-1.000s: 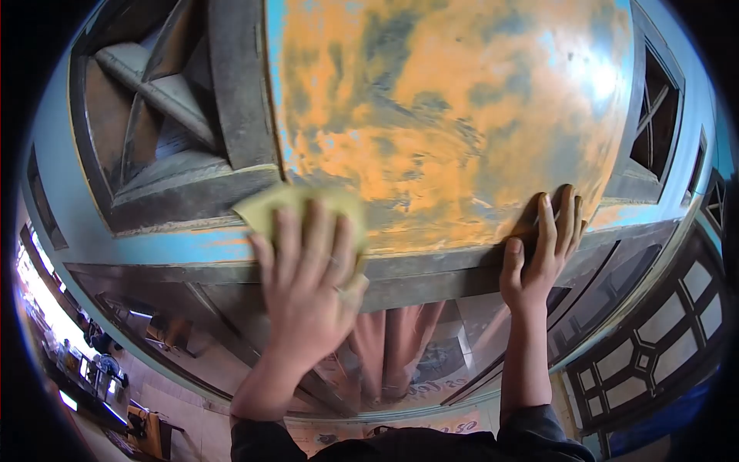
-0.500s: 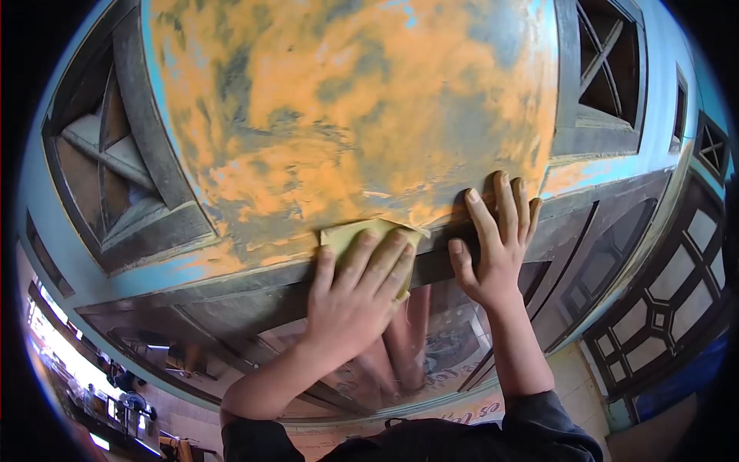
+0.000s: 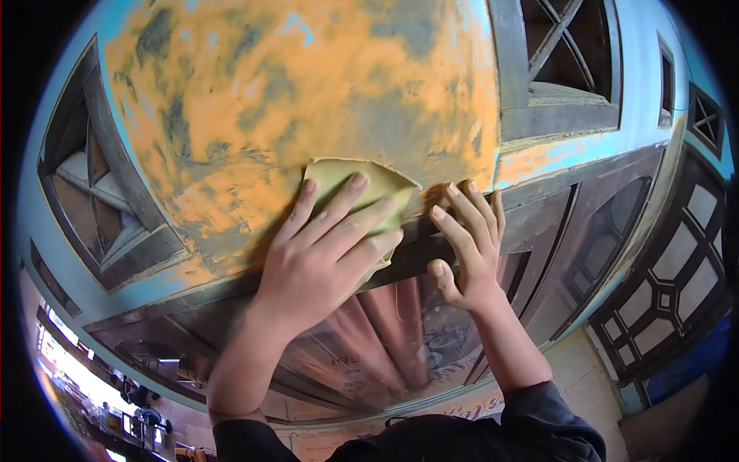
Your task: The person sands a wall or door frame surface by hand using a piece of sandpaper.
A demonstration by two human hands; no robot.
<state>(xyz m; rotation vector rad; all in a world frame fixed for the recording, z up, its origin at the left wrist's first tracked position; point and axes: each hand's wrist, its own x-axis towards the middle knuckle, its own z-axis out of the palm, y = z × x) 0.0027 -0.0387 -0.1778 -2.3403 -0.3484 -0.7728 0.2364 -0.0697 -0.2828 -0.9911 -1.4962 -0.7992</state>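
My left hand [image 3: 315,262] lies over a folded yellowish sheet [image 3: 350,181] that looks like sandpaper, its fingers spread and pressing the sheet flat on the wall panel. The wall panel [image 3: 300,85] is patchy orange and grey, with bits of blue at the edges. To the right, my right hand [image 3: 471,250] rests its fingertips on the panel's lower edge, near a dark wooden beam [image 3: 431,254]. Its fingers are apart and it holds nothing.
A dark-framed vent [image 3: 104,177] with crossed slats is at the left, and another vent [image 3: 570,54] at the upper right. Below the beam, brownish curtains [image 3: 385,331] show behind glass. A latticed dark door [image 3: 666,285] stands at the right.
The sheet under my left hand has moved up the panel. My right hand has shifted slightly left and down in view. The whole view has turned a little, moving the panel left.
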